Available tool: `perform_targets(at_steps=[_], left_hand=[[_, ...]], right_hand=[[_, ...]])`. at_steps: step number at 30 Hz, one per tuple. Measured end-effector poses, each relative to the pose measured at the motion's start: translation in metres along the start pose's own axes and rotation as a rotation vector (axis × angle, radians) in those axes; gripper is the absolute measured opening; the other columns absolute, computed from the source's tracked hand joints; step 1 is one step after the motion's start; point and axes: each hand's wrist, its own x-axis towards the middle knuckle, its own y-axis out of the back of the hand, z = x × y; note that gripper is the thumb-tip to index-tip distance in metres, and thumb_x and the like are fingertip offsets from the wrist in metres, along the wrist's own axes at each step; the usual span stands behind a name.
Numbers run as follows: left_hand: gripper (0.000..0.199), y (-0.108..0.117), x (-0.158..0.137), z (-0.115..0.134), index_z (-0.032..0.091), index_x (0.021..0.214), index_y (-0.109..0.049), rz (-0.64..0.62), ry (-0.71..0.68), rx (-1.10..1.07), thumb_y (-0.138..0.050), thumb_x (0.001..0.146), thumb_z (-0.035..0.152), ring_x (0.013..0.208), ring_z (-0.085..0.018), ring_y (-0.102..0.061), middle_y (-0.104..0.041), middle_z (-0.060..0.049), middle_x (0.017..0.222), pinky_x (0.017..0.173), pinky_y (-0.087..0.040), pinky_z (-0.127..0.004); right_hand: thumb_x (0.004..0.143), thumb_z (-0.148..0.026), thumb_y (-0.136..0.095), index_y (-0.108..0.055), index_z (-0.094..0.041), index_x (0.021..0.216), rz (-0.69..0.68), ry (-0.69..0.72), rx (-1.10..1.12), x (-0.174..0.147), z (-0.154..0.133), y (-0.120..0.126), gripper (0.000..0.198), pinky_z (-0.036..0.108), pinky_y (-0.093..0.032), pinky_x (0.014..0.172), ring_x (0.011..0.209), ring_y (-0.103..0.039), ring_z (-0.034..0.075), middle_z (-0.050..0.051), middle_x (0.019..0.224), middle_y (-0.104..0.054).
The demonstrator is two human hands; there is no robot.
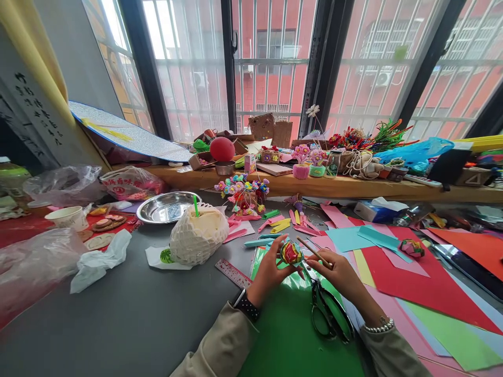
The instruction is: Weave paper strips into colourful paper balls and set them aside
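Note:
My left hand (268,269) has its fingers closed around a small ball of folded paper (291,253) in red, yellow and green. In my right hand (338,272) is a thin wooden stick (314,252), pinched and slanting toward the paper ball. Whether the stick's tip touches the ball I cannot tell. Black-handled scissors (333,314) lie just below my right hand on a glossy green sheet (294,340). Beside my left wrist is a pink ruler (232,273). A similar folded paper ball (412,248) rests on the coloured paper at the right.
Coloured paper sheets (408,283) spread over the right side. A coconut in a white foam net (198,235) with a green straw stands at left, before a metal bowl (151,210). Folded paper strips (275,224) lie behind my hands. Crafts crowd the windowsill (271,184).

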Motion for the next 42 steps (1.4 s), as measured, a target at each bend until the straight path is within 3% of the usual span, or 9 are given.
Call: perform_targets(at_steps=[7, 17, 22, 27, 31, 34, 39, 42], left_hand=[[0.05, 0.004, 0.002, 0.001, 0.022, 0.111, -0.049, 0.135, -0.094, 0.183, -0.065, 0.065, 0.034, 0.1, -0.021, -0.05, -0.053, -0.007, 0.106, 0.085, -0.04, -0.035], [0.056, 0.001, 0.0, -0.006, 0.019, 0.115, -0.042, 0.127, -0.113, 0.173, -0.065, 0.065, 0.032, 0.103, -0.02, -0.048, -0.051, -0.007, 0.113, 0.087, -0.04, -0.035], [0.053, 0.001, 0.001, -0.008, 0.019, 0.111, -0.043, 0.157, -0.116, 0.197, -0.065, 0.064, 0.032, 0.098, -0.02, -0.05, -0.053, -0.007, 0.107, 0.086, -0.04, -0.035], [0.049, 0.002, 0.002, 0.0, 0.019, 0.108, -0.045, 0.149, -0.081, 0.147, -0.065, 0.065, 0.031, 0.097, -0.019, -0.051, -0.054, -0.006, 0.105, 0.086, -0.041, -0.035], [0.051, 0.003, 0.002, 0.002, 0.02, 0.11, -0.044, 0.107, -0.002, 0.06, -0.065, 0.064, 0.028, 0.09, -0.018, -0.054, -0.053, -0.006, 0.106, 0.077, -0.046, -0.032], [0.053, 0.001, 0.003, -0.002, 0.019, 0.111, -0.042, 0.079, 0.043, -0.055, -0.065, 0.064, 0.026, 0.081, -0.015, -0.057, -0.051, -0.008, 0.105, 0.068, -0.049, -0.028], [0.052, -0.001, 0.004, -0.01, 0.019, 0.108, -0.046, 0.072, 0.044, -0.206, -0.068, 0.061, 0.025, 0.078, -0.012, -0.058, -0.043, -0.008, 0.112, 0.068, -0.05, -0.025], [0.056, -0.001, 0.005, -0.014, 0.02, 0.11, -0.044, 0.04, 0.089, -0.292, -0.069, 0.06, 0.026, 0.08, -0.012, -0.058, -0.039, -0.008, 0.116, 0.065, -0.05, -0.023]], right_hand=[[0.079, -0.039, -0.048, -0.062, -0.018, 0.069, 0.077, 0.048, -0.065, -0.001, -0.004, -0.008, 0.027, 0.026, -0.04, 0.06, 0.064, -0.053, 0.015, 0.002, 0.067, -0.057], [0.079, -0.026, -0.05, -0.062, -0.018, 0.076, 0.115, 0.165, -0.166, -0.003, 0.002, -0.019, 0.015, 0.026, -0.042, 0.063, 0.072, -0.056, 0.016, 0.004, 0.075, -0.058], [0.081, -0.03, -0.047, -0.062, -0.018, 0.077, 0.078, 0.224, -0.172, -0.006, -0.002, -0.026, 0.019, 0.025, -0.042, 0.057, 0.066, -0.055, 0.014, 0.004, 0.073, -0.057], [0.081, -0.043, -0.043, -0.062, -0.022, 0.087, 0.033, 0.236, -0.165, -0.006, -0.002, -0.014, 0.029, 0.026, -0.043, 0.061, 0.073, -0.057, 0.017, 0.005, 0.079, -0.06], [0.088, -0.039, -0.028, -0.061, -0.02, 0.078, 0.065, 0.213, -0.161, -0.005, -0.001, -0.004, 0.039, 0.025, -0.042, 0.058, 0.067, -0.055, 0.015, 0.004, 0.071, -0.06], [0.086, -0.039, -0.035, -0.061, -0.02, 0.075, 0.096, 0.205, -0.174, -0.005, -0.002, -0.002, 0.034, 0.025, -0.041, 0.057, 0.064, -0.054, 0.014, 0.003, 0.067, -0.058], [0.084, -0.036, -0.04, -0.059, -0.02, 0.096, 0.131, 0.161, -0.047, -0.006, -0.005, -0.002, 0.027, 0.025, -0.044, 0.058, 0.063, -0.056, 0.014, 0.003, 0.072, -0.061], [0.084, -0.036, -0.04, -0.056, -0.02, 0.096, 0.141, 0.127, -0.009, -0.007, -0.004, -0.003, 0.026, 0.025, -0.045, 0.056, 0.062, -0.058, 0.014, 0.003, 0.073, -0.063]])
